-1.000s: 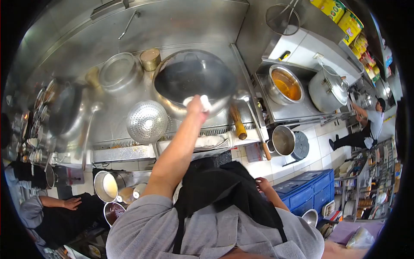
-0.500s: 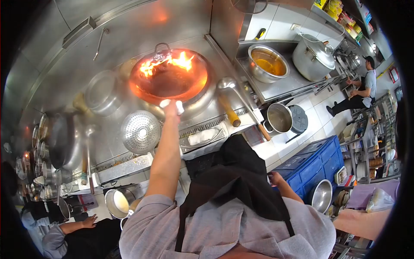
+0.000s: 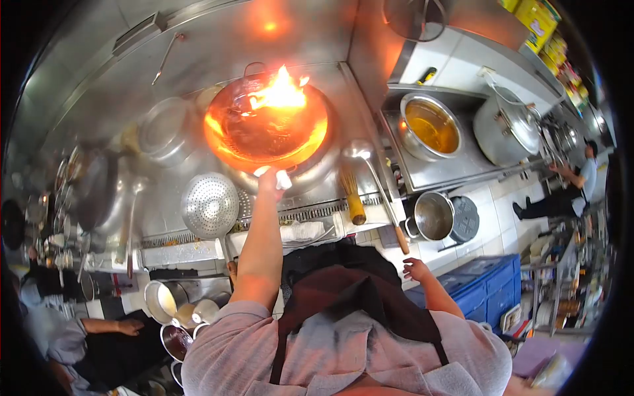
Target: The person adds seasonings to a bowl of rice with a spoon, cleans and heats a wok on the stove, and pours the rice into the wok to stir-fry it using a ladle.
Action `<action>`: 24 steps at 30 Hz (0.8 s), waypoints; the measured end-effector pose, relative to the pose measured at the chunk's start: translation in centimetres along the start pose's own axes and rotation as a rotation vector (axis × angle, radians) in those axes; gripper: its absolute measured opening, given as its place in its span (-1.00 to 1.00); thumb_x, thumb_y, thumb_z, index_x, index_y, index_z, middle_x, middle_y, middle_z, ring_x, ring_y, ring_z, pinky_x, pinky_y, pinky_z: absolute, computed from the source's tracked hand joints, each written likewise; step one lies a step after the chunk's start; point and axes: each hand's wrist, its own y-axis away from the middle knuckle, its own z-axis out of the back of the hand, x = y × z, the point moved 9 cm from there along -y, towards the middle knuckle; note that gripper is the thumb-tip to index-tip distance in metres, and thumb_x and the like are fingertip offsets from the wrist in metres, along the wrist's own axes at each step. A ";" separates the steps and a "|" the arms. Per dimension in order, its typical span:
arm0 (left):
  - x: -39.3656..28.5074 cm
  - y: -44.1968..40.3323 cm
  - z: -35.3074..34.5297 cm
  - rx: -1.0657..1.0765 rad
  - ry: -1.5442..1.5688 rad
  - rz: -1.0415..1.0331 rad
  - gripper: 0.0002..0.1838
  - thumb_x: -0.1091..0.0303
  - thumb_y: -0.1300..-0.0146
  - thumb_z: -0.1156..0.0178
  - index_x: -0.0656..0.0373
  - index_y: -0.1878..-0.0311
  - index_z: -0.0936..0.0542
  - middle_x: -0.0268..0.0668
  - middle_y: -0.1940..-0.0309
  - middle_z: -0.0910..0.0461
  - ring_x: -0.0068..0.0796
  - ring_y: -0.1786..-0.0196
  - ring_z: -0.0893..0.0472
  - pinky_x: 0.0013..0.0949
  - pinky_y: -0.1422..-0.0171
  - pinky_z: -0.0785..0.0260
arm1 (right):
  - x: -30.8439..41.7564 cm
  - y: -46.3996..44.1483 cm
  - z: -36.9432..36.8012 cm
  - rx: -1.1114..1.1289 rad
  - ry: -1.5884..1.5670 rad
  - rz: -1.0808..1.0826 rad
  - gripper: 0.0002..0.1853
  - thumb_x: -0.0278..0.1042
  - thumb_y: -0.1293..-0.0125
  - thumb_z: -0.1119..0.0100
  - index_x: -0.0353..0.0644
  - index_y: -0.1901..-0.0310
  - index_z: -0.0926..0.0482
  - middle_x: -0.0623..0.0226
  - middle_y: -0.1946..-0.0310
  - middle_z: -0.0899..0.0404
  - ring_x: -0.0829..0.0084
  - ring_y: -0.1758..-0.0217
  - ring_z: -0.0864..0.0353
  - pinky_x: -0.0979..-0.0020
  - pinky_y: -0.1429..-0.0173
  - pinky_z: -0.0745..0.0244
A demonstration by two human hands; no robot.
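Note:
A large wok (image 3: 264, 142) sits on the burner, glowing orange, with tall flames rising from its far side. My left hand (image 3: 269, 181) is closed round its near edge, with a folded white cloth (image 3: 283, 179) between palm and metal. What lies inside the wok is hard to make out in the glare. My right hand (image 3: 415, 269) is empty with its fingers apart, just below the wooden handle of a ladle (image 3: 380, 181). Left of the ladle lies a bamboo wok brush (image 3: 354, 201). A perforated skimmer (image 3: 210, 204) rests left of my forearm.
On the right counter stand a bowl of orange liquid (image 3: 432, 129) and a large lidded pot (image 3: 505, 125). Below them are a smaller pot (image 3: 433, 216) and a blue crate (image 3: 485, 287). One person (image 3: 574, 178) stands far right, another (image 3: 99, 343) at lower left.
The flames have grown brighter and taller, and the wok is tilted more. My right hand has moved up and forward from beside my apron toward the ladle handle. My left hand keeps its grip.

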 end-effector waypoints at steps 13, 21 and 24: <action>4.8 2.0 -12.2 0.093 0.106 -0.253 -0.94 0.36 -0.24 -0.02 0.10 0.33 -0.39 -0.32 0.49 -0.42 -0.47 0.40 -0.51 -0.40 0.27 -0.52 | -2.0 -6.4 6.4 0.407 0.230 -0.024 -0.66 -0.12 -0.39 -0.04 -0.09 -0.09 -0.51 0.24 0.20 -0.67 0.41 0.29 -0.68 0.37 0.34 -0.51; 5.9 5.1 -15.2 -0.054 0.427 0.012 -0.81 0.23 -0.37 0.06 0.12 0.29 -0.41 -0.34 0.47 -0.48 -0.47 0.50 -0.53 -0.52 0.44 -0.53 | -0.7 -8.3 8.4 0.275 0.022 -0.025 -0.68 -0.26 -0.37 -0.02 -0.08 -0.13 -0.48 0.28 0.28 -0.66 0.44 0.37 -0.67 0.41 0.44 -0.45; 5.6 5.9 -15.9 -0.079 0.472 0.023 -0.84 0.32 -0.34 0.09 0.15 0.33 -0.40 -0.27 0.47 -0.42 -0.41 0.40 -0.53 -0.51 0.34 -0.56 | 1.2 -7.7 7.1 0.245 0.053 0.001 -0.69 -0.28 -0.37 -0.01 -0.11 -0.11 -0.47 0.29 0.30 -0.65 0.46 0.39 -0.66 0.44 0.46 -0.43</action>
